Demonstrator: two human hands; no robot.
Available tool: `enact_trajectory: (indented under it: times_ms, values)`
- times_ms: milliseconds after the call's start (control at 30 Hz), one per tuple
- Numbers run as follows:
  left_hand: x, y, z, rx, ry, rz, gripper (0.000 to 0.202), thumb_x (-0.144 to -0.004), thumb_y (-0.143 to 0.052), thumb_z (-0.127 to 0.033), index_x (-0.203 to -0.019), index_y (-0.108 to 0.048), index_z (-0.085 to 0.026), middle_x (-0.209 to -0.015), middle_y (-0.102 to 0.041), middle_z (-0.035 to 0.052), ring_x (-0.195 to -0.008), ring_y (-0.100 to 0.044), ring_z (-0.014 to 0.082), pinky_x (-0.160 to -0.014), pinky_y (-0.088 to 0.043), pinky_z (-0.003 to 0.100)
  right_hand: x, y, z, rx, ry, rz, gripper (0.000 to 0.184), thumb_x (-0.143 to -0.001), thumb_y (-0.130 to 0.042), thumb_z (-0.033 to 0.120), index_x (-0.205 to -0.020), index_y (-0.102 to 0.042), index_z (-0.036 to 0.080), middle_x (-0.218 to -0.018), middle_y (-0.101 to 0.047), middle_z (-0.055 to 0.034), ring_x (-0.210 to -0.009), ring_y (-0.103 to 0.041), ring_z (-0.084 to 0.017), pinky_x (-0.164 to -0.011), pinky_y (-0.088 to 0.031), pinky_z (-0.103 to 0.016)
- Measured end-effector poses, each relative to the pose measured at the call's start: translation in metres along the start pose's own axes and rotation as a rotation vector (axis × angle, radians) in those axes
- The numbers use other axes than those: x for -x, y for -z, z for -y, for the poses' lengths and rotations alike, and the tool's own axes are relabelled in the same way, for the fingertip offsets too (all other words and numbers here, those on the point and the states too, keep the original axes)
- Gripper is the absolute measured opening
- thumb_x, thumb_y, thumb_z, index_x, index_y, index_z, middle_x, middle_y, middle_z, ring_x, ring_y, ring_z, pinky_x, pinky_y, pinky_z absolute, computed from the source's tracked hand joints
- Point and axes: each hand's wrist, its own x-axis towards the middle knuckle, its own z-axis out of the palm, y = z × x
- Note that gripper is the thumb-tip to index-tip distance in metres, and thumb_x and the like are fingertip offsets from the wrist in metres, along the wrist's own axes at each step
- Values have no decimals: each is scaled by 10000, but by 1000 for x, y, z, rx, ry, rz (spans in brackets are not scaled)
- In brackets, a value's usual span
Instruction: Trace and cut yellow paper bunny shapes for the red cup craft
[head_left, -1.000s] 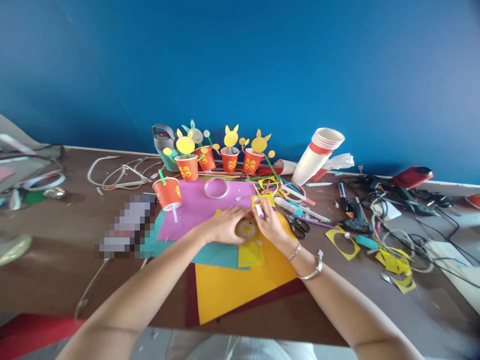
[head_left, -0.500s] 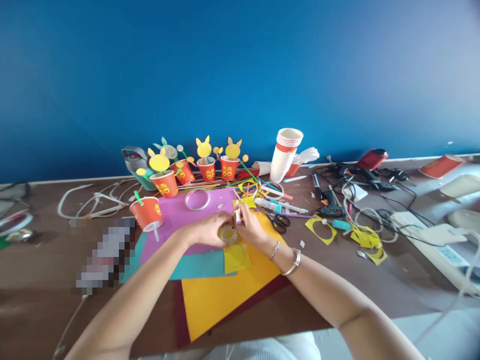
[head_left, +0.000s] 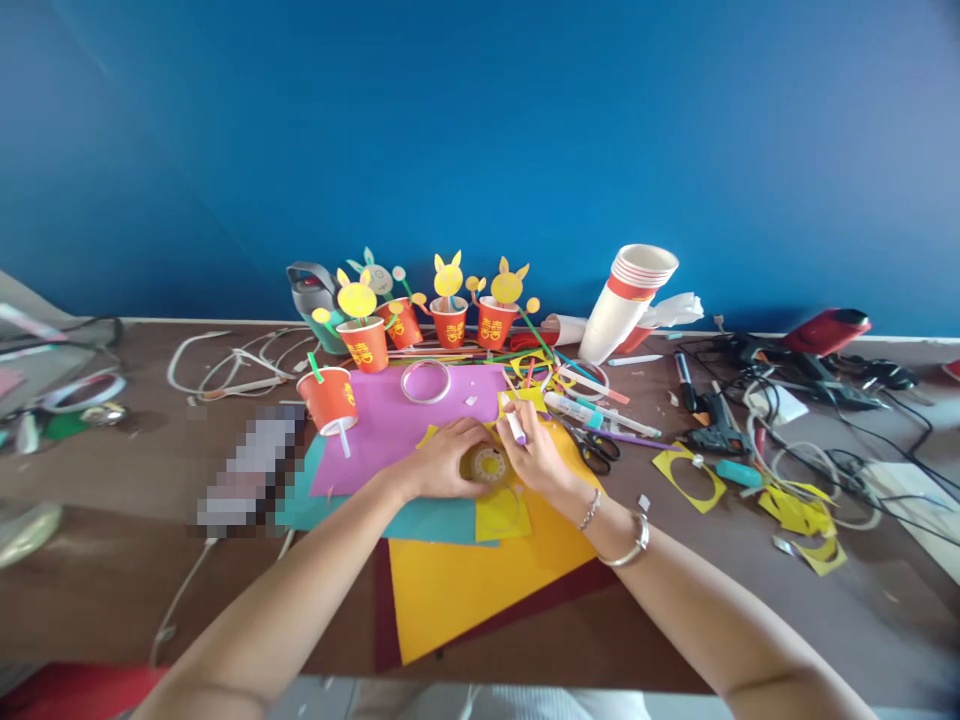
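My left hand [head_left: 455,460] is curled around a roll of clear tape [head_left: 489,463], holding it down on a piece of yellow paper [head_left: 504,513]. In my right hand [head_left: 538,455] is a white marker with a purple end [head_left: 515,428], gripped just above the roll; its tip is hidden behind the fingers. Beneath both hands lie overlapping sheets: purple paper [head_left: 375,420], teal paper [head_left: 427,522] and orange paper [head_left: 450,590]. Black-handled scissors [head_left: 596,450] rest right of my right hand.
Red paper cups with yellow rabbit-like figures [head_left: 448,325] line the wall. A cup with straws [head_left: 330,402] leans at left, above a blurred-out phone-like object [head_left: 251,465]. Tall stacked white cups [head_left: 622,310] stand behind. Rightward lie yellow paper offcuts [head_left: 686,480], a glue gun [head_left: 716,425] and tangled cables.
The view has swung leftward, so everything appears farther right. Both hands stay around the tape roll, with the marker still in the right one.
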Motion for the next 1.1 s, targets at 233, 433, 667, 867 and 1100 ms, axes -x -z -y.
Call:
enact_trajectory:
  times_ms: [233,433,667,867,1100]
  values:
    - [0,-2,7,49,-50,-11,542,-666,-799,-349,-1153,-585,-246,-1167,-599,64,-1127,-572,264,-981,-473,409,2,9,10,-207,-65,42,202,-951,-464,409,-1043,-538,245,-821,-638,-16,-712,-626,-177,-680,-534,-321]
    - [0,4,7,102,6,45,642,-659,-814,-394,-1212,-529,-237,-1252,-572,91,-1196,-545,297,-1014,-458,446,-6,20,8,-274,-109,-46,284,-956,-429,452,-969,-627,249,-830,-619,-39,-757,-596,-188,-678,-516,-315]
    - [1,6,8,121,6,90,535,-680,-788,-347,-1132,-524,-237,-1200,-578,85,-1181,-545,297,-997,-449,445,-4,23,7,-332,-200,-64,282,-903,-441,404,-672,-452,243,-507,-383,36,-449,-380,-135,-447,-353,-285]
    - [1,3,10,125,-24,60,474,-691,-778,-386,-1072,-543,-229,-1122,-594,67,-1119,-564,277,-951,-464,414,0,21,8,-325,-116,93,377,-894,-501,447,-617,-325,261,-538,-333,39,-479,-306,-138,-467,-324,-313]
    - [1,5,8,162,-33,35,459,-689,-772,-344,-1075,-549,-234,-1111,-597,57,-1103,-571,259,-935,-470,384,2,17,9,-221,-33,84,399,-904,-504,518,-627,-401,250,-554,-389,23,-517,-358,-143,-475,-340,-314]
